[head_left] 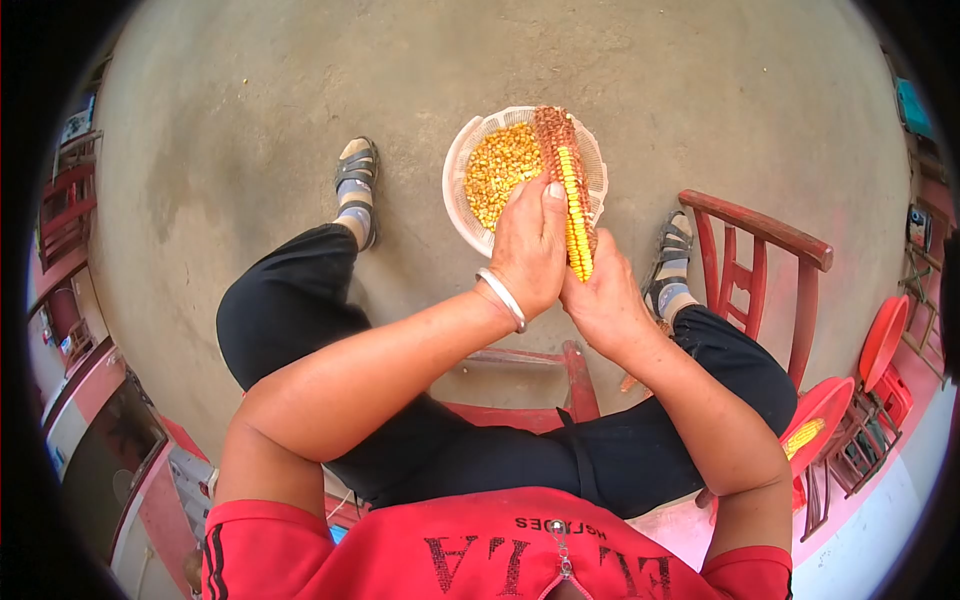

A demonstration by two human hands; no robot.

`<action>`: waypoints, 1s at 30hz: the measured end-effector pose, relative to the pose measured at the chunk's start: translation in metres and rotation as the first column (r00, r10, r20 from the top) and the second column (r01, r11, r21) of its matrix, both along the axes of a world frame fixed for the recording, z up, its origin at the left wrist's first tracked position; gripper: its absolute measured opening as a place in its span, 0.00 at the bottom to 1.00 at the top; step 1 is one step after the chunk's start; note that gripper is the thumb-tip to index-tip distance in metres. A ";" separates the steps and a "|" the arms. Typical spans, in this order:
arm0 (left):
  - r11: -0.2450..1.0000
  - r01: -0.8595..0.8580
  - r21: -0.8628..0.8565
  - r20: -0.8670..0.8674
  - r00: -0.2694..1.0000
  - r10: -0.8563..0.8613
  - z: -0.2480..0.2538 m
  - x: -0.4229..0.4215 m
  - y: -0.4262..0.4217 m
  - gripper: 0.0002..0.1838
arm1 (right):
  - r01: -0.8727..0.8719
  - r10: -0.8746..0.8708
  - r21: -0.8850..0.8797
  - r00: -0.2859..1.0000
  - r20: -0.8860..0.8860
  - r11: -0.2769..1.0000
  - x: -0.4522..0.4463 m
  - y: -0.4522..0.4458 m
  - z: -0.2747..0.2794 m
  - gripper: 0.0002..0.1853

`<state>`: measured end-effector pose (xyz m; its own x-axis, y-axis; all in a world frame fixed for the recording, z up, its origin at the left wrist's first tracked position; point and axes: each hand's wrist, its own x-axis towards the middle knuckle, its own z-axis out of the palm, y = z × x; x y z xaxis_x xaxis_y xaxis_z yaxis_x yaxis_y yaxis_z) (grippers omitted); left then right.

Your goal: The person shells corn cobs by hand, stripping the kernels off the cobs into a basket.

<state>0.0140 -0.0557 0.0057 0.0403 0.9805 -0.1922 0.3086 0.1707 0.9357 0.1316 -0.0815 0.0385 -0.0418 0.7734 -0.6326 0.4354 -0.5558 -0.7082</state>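
A partly shelled corn cob is tilted over a white plastic basket. One strip of yellow kernels still runs down the cob, and the rest of its visible surface is bare and reddish-brown. My left hand, with a silver bracelet at the wrist, is closed against the cob's left side, its thumb pressed beside the kernel strip. Around the lower end of the cob, my right hand is wrapped, its fingers mostly hidden. Loose corn kernels lie in the basket.
A red wooden chair stands by my right leg. At the far right, a red bowl holds a yellow corn cob. My sandalled feet are on the concrete floor, either side of the basket.
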 end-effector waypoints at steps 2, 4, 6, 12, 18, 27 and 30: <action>0.999 0.003 0.033 -0.002 1.000 -0.003 0.000 0.000 0.001 0.20 | -0.038 0.034 0.055 0.997 0.073 0.998 0.000 0.001 0.001 0.20; 0.999 -0.024 0.045 0.008 1.000 0.023 -0.004 0.000 0.001 0.19 | -0.005 0.004 0.028 0.999 0.050 1.000 0.000 -0.002 -0.006 0.20; 0.996 -0.006 0.085 -0.028 1.000 0.009 -0.008 -0.001 0.003 0.19 | 0.025 -0.025 -0.001 0.999 0.027 1.000 0.001 -0.004 -0.012 0.20; 0.946 0.051 -0.321 0.398 0.913 0.086 0.003 -0.009 0.015 0.21 | -0.007 0.005 0.084 1.000 0.021 0.996 0.011 0.001 -0.015 0.16; 0.914 0.169 -0.369 0.524 0.850 0.054 0.015 -0.007 0.024 0.24 | -0.012 0.013 0.077 1.000 -0.005 0.997 0.015 0.012 -0.008 0.17; 0.933 0.238 -0.270 0.547 0.835 -0.054 0.003 -0.008 0.019 0.21 | -0.014 0.014 0.012 1.000 -0.021 1.000 0.018 0.012 -0.009 0.14; 0.943 0.215 -0.253 0.554 0.831 -0.041 -0.001 -0.007 0.015 0.22 | -0.038 0.038 0.042 0.999 -0.005 0.998 0.018 0.010 -0.009 0.15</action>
<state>0.0066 -0.0404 0.0049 0.3428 0.8600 -0.3780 -0.1861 0.4566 0.8700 0.1491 -0.0717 0.0293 -0.0756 0.7968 -0.5994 0.4513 -0.5087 -0.7332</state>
